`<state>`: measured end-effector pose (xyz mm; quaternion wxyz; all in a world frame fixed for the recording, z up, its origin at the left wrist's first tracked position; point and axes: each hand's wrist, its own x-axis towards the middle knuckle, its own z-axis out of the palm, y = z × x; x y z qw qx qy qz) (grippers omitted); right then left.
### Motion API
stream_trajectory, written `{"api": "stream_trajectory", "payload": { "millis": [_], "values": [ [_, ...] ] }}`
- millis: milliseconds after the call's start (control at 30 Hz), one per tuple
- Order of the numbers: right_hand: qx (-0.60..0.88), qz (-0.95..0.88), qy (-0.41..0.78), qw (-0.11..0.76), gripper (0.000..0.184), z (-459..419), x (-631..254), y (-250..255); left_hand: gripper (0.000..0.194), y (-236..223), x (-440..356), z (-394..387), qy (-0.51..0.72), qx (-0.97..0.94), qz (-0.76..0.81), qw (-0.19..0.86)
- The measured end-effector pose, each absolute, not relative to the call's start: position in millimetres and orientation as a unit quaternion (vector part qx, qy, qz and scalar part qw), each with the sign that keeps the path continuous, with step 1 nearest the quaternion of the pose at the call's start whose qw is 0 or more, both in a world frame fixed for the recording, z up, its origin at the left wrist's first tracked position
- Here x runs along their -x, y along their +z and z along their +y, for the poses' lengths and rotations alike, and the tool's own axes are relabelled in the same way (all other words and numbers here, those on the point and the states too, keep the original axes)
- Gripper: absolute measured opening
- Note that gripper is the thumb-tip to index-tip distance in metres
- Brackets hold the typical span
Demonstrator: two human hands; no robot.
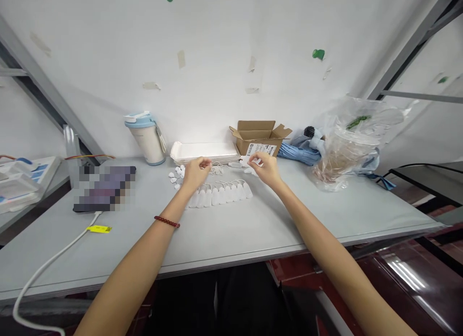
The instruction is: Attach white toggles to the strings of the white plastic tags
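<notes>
Several flat white tags (231,193) with thin strings lie side by side in a row on the grey table. My left hand (196,174) is above the row's left end, thumb and fingers pinched together; whatever they hold is too small to make out. Beside it lie small loose white pieces (172,175). Over the right end, my right hand (266,170) is also closed in a pinch. White pieces (244,160) show right at its fingertips, but I cannot tell whether they are gripped or lie behind. Pale strings (217,169) are on the table between the hands.
Behind the hands stand a white stack (206,153) and an open cardboard box (258,136). A lidded cup (146,139) is at the left, near a blurred-out device (104,189) with a white cable (54,255). Blue cloth (299,153) and a plastic-bagged container (347,150) occupy the right.
</notes>
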<state>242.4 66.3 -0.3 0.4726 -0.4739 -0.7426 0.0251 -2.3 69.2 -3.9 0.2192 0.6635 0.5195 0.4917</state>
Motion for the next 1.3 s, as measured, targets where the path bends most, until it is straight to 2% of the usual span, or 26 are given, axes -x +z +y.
{"api": "stream_trajectory", "payload": {
  "millis": [133,300,433,600,667,767,867,967,1133,1300],
  "values": [
    [0.448,-0.780,-0.005,0.438,0.009,64,-238,-4,0.029,-7,-1,71,0.533,-0.596,0.506,0.323],
    [0.439,-0.787,-0.032,0.432,0.011,61,-236,-5,0.021,-7,-3,70,0.533,-0.528,0.528,0.398],
    [0.429,-0.793,-0.037,0.432,0.011,60,-236,-3,0.019,0,-5,67,0.561,-0.526,0.504,0.393],
    [0.431,-0.786,-0.024,0.442,0.009,57,-235,2,0.023,17,-7,58,0.622,-0.550,0.449,0.330],
    [0.440,-0.773,0.014,0.457,0.008,54,-231,5,0.023,23,-11,54,0.653,-0.530,0.420,0.341],
    [0.445,-0.732,0.142,0.496,0.008,47,-222,9,0.018,29,-18,47,0.674,-0.451,0.367,0.455],
    [0.418,-0.678,0.289,0.531,0.020,40,-210,12,0.016,30,-26,40,0.656,-0.409,0.339,0.536],
    [0.386,-0.639,0.386,0.541,0.030,33,-202,14,0.019,28,-31,35,0.629,-0.426,0.340,0.554],
    [0.368,-0.616,0.429,0.548,0.034,29,-198,14,0.025,22,-36,30,0.592,-0.462,0.348,0.562],
    [0.357,-0.643,0.418,0.534,0.030,31,-198,11,0.027,18,-37,31,0.584,-0.488,0.364,0.537]
  ]
}}
